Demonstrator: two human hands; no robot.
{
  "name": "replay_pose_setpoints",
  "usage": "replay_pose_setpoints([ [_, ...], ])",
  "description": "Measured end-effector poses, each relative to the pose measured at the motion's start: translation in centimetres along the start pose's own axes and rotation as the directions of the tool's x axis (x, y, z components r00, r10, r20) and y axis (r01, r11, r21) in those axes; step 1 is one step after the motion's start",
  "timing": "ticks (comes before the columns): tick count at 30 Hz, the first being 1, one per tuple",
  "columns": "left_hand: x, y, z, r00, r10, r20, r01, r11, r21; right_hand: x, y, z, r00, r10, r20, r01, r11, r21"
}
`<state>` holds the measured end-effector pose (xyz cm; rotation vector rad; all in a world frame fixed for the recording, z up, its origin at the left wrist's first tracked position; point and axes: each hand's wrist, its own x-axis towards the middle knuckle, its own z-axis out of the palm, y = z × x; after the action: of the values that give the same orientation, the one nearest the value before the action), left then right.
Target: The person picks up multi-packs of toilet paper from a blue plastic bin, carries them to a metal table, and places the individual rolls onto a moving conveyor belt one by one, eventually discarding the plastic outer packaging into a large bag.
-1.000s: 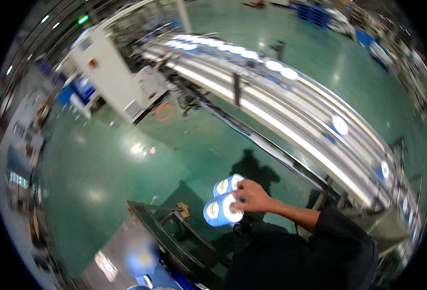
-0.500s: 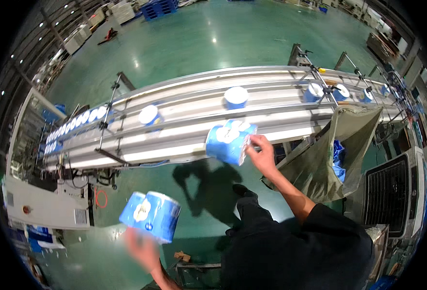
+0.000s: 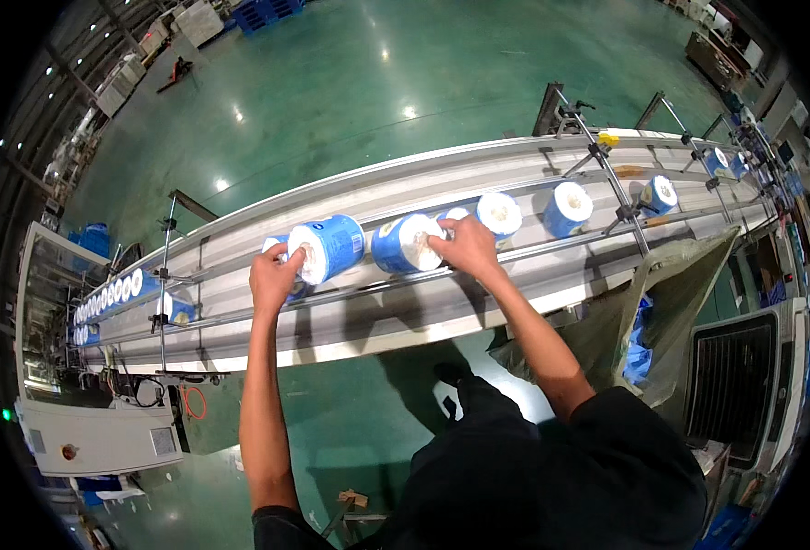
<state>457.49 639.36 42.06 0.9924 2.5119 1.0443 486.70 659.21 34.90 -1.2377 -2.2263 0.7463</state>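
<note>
Over the conveyor, my left hand [image 3: 275,275] grips a blue-wrapped paper roll [image 3: 339,246], with its thumb at the white end's core hole. Partly hidden behind that hand, more blue and white wrapping shows. To the right, my right hand [image 3: 471,246] is closed on another blue-wrapped paper roll [image 3: 392,247], its fingers at the white end. A part-hidden roll shows just beyond its knuckles. Close by on the belt stand a further roll [image 3: 499,214] and another wrapped roll [image 3: 567,209].
The long conveyor [image 3: 396,316] has metal guide rails and crosses in front of me. Rolls line up at the machine [image 3: 102,431] on the left; more come along at right. A cloth bag [image 3: 675,302] with blue wrapping hangs near my right arm, beside a grilled unit [image 3: 733,390].
Both hands have moved with their rolls onto the conveyor, the left from low on the left, up and across, and the right slightly left. The rolls now show their white ends.
</note>
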Motion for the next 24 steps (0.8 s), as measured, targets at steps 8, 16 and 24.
replay_pose_setpoints([
  [8,2.2,3.1,0.8,0.977,0.189,0.093,-0.210,0.839,0.502,1.3,-1.5,0.9,0.997,-0.006,0.083,0.021,0.984,-0.177],
  [16,3.1,-12.0,-2.9,0.993,0.121,-0.006,-0.100,0.845,0.525,1.0,-6.3,2.8,0.953,-0.267,0.145,0.291,0.938,-0.186],
  [24,-21.4,-7.6,0.6,0.886,0.108,-0.451,-0.050,0.989,0.139,-11.4,-11.5,4.1,0.711,-0.634,0.306,0.519,0.766,0.379],
])
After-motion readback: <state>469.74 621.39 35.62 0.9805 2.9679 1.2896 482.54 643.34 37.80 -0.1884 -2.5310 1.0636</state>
